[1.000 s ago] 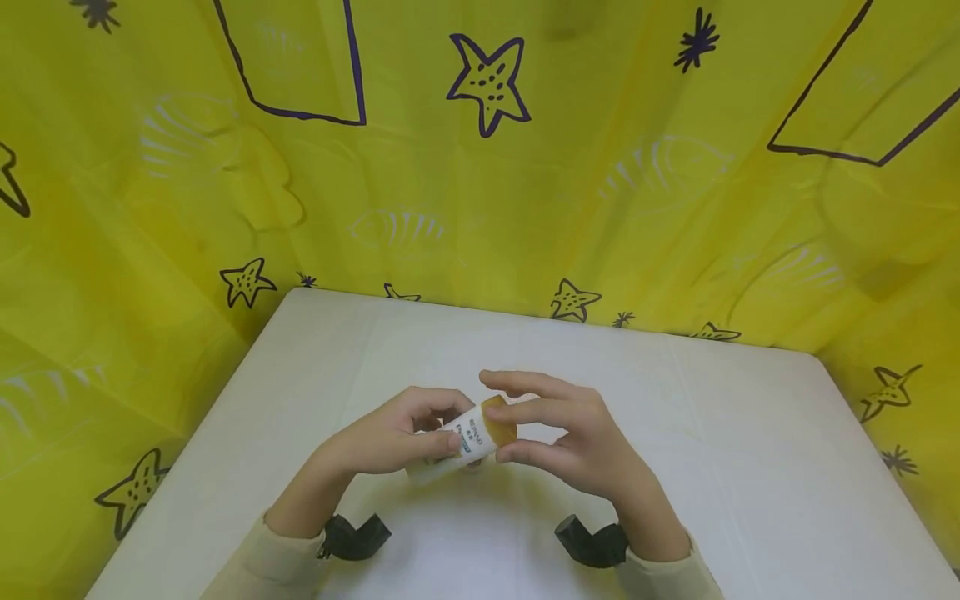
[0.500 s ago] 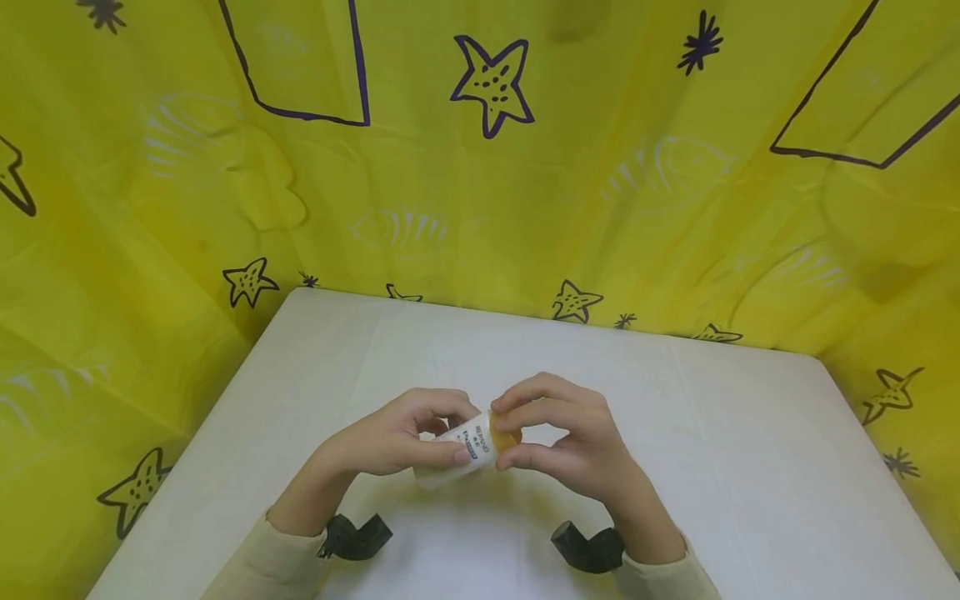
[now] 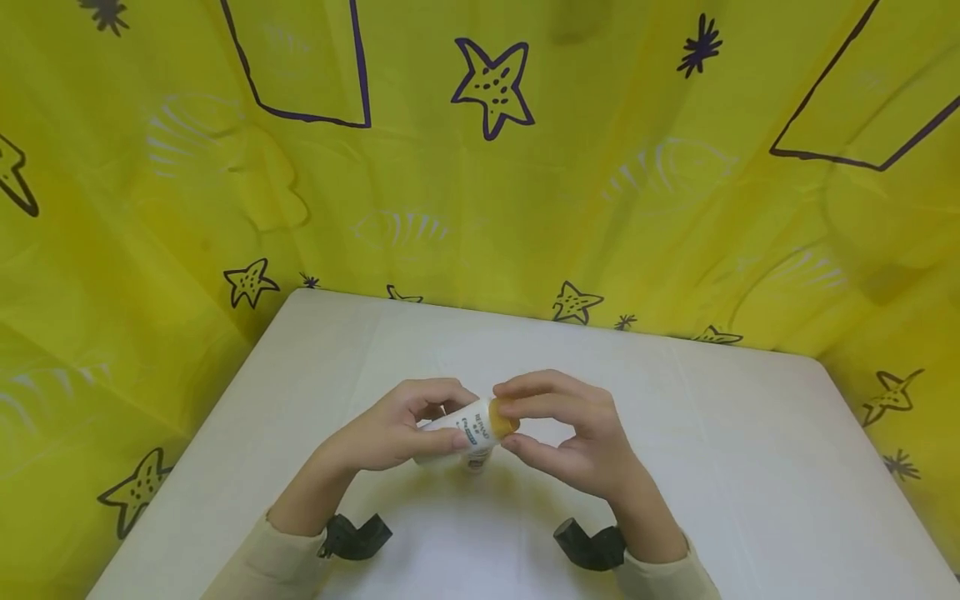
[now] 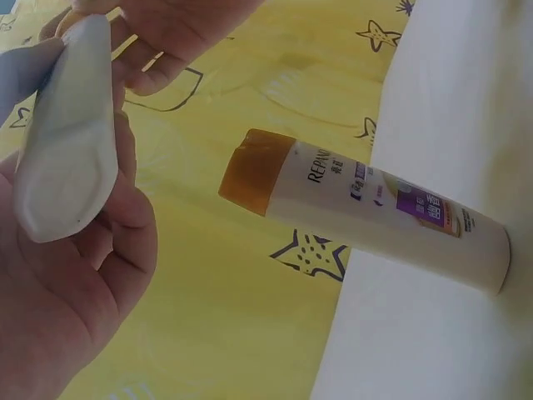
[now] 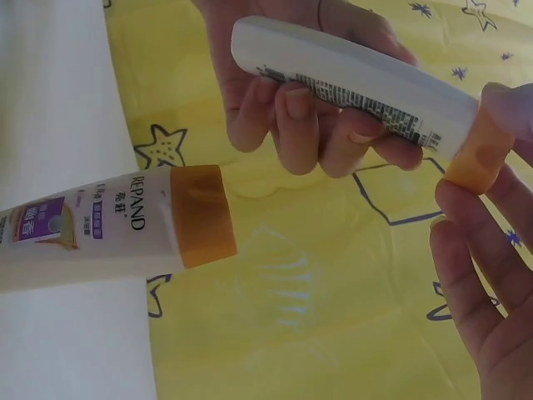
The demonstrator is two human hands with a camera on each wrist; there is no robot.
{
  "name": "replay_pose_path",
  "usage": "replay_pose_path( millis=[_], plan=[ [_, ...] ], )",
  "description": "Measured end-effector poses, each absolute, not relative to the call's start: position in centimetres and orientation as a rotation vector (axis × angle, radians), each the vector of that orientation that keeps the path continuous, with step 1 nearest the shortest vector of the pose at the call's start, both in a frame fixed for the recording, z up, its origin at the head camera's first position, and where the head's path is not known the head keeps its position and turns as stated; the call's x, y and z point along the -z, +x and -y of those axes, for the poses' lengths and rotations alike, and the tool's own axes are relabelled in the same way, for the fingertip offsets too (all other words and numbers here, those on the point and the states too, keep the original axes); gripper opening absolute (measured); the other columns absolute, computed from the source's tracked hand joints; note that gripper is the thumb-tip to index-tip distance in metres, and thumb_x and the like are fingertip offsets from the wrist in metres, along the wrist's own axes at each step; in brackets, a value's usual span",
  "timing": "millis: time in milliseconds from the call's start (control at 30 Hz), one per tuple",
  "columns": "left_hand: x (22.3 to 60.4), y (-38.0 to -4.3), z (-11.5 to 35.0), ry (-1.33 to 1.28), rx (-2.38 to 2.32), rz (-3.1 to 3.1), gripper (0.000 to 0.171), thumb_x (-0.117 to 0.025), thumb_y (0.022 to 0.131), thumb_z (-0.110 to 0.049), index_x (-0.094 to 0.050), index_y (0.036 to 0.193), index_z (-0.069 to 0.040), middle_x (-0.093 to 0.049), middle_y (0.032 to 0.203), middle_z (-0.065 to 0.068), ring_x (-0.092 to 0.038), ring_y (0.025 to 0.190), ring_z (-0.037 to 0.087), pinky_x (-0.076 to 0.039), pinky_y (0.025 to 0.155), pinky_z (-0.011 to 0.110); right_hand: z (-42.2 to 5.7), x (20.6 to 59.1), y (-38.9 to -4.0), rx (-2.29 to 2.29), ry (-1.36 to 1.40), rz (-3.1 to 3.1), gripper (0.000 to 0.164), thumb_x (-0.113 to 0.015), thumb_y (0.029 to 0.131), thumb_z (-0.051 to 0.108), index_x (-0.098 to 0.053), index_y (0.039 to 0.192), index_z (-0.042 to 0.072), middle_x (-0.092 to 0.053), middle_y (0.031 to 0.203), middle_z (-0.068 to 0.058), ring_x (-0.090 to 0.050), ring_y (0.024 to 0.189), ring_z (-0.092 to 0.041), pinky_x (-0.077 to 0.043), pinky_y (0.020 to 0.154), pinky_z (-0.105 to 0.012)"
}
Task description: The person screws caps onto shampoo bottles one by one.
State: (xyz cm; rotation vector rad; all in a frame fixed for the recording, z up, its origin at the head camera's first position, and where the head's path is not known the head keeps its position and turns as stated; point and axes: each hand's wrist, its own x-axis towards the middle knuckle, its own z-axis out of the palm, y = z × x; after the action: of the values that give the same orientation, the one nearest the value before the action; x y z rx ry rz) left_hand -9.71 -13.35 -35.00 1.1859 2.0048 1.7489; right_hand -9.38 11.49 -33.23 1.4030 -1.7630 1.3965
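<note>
My left hand point(image 3: 393, 429) grips a white toiletry bottle point(image 3: 450, 431) with an orange cap point(image 3: 504, 418), tilted so that the cap points up and right. On that cap lie the thumb and fingers of my right hand point(image 3: 581, 429), pinching it from opposite sides. The right wrist view shows small dark print along the held bottle point(image 5: 366, 79); its plain base faces the left wrist camera. Behind and below, a second white bottle point(image 4: 383, 208) with an orange cap point(image 4: 258, 172) and a purple label stands upright on the table. The head view shows only a sliver of it point(image 3: 477, 460).
The white tabletop point(image 3: 675, 467) spreads around both hands. A yellow curtain point(image 3: 420, 167) printed with dark stars and pale fish hangs along its far edge and sides. Black camera mounts point(image 3: 356, 537) sit at both wrists, below the hands.
The right hand's raised finger has come down towards the cap, and its thumb and fingers have shifted their hold there. The held bottle has swung slightly, and more of the standing bottle shows.
</note>
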Motion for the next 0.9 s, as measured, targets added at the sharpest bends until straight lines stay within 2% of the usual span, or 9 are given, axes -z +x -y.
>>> replay_pose_path(
  millis=[133, 333, 633, 900],
  plan=[
    [35.2, -9.8, 13.4, 1.235, -1.732, -1.992, 0.024, -0.066, 0.093, 0.000, -0.068, 0.114, -0.010, -0.064, 0.097, 0.005, -0.058, 0.085, 0.016, -0.054, 0.072, 0.029, -11.5, 33.2, -9.4, -1.400, 1.421, 1.747, 0.021, -0.078, 0.087, 0.019, -0.074, 0.099, 0.002, -0.071, 0.101, -0.015, -0.069, 0.094, -0.024, -0.058, 0.081, -0.025],
    [34.9, -9.2, 13.1, 1.330, -1.692, -2.210, 0.025, -0.070, 0.093, -0.008, -0.068, 0.116, -0.016, -0.061, 0.090, -0.004, -0.053, 0.081, 0.011, -0.048, 0.067, 0.026, -11.3, 33.4, -9.5, -1.372, 1.373, 1.700, 0.023, -0.076, 0.089, 0.022, -0.071, 0.095, 0.000, -0.068, 0.093, -0.014, -0.070, 0.091, -0.025, -0.057, 0.075, -0.023],
    [34.3, -8.2, 12.1, 1.380, -1.643, -2.559, 0.028, -0.074, 0.091, -0.018, -0.068, 0.118, -0.017, -0.060, 0.093, -0.006, -0.052, 0.079, 0.007, -0.048, 0.061, 0.020, -11.1, 33.2, -9.6, -1.390, 1.314, 1.675, 0.025, -0.074, 0.092, 0.021, -0.068, 0.094, -0.003, -0.061, 0.082, -0.009, -0.062, 0.076, -0.017, -0.058, 0.089, -0.033],
    [34.2, -7.9, 11.3, 1.492, -1.543, -2.838, 0.027, -0.075, 0.091, -0.024, -0.070, 0.116, -0.015, -0.058, 0.089, -0.007, -0.050, 0.075, 0.004, -0.043, 0.062, 0.012, -10.9, 33.0, -9.5, -1.362, 1.225, 1.686, 0.027, -0.073, 0.093, 0.024, -0.068, 0.091, -0.003, -0.063, 0.078, -0.008, -0.058, 0.070, -0.014, -0.057, 0.083, -0.024]
  ],
)
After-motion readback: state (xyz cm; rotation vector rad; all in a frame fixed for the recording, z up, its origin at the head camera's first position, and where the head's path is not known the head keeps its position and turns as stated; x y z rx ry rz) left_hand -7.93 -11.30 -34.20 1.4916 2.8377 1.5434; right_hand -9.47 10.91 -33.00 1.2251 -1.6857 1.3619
